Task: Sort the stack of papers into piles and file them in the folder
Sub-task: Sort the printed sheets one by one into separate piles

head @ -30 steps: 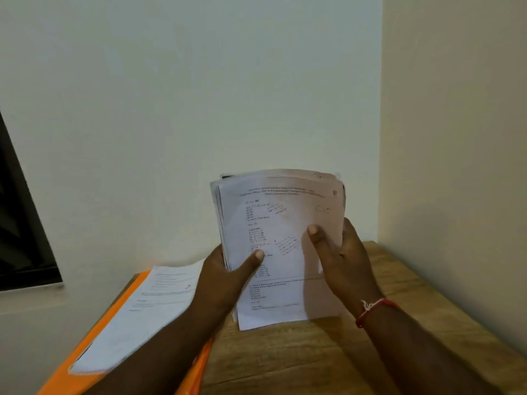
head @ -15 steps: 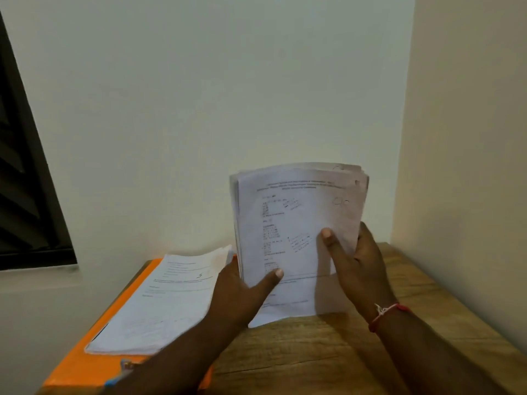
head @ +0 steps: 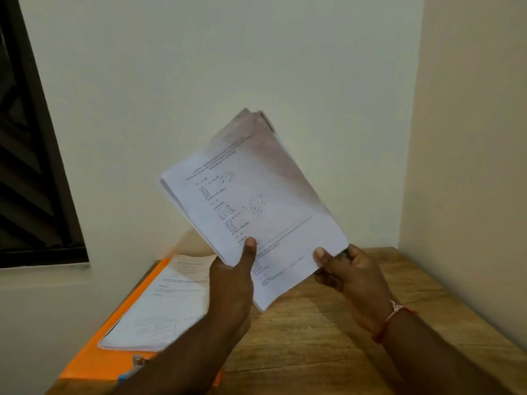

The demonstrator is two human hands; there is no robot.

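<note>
printed text on the stack of papers (head: pixel 256 212) too blurred to read, stack tilted above wooden table (head: pixel 328 323), left hand (head: pixel 232 283) and right hand (head: pixel 352 276) gripping its lower corners, orange folder (head: pixel 94 363) partly covered by a paper pile (head: pixel 159 309)

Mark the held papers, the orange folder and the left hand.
held papers (head: pixel 256 201), head view, top sheet's middle.
orange folder (head: pixel 91 364), head view, bare near corner.
left hand (head: pixel 231 286), head view, back of hand.

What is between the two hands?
The lower end of the stack of papers, tilted, gripped by the left hand and right hand; the head view shows it.
</note>
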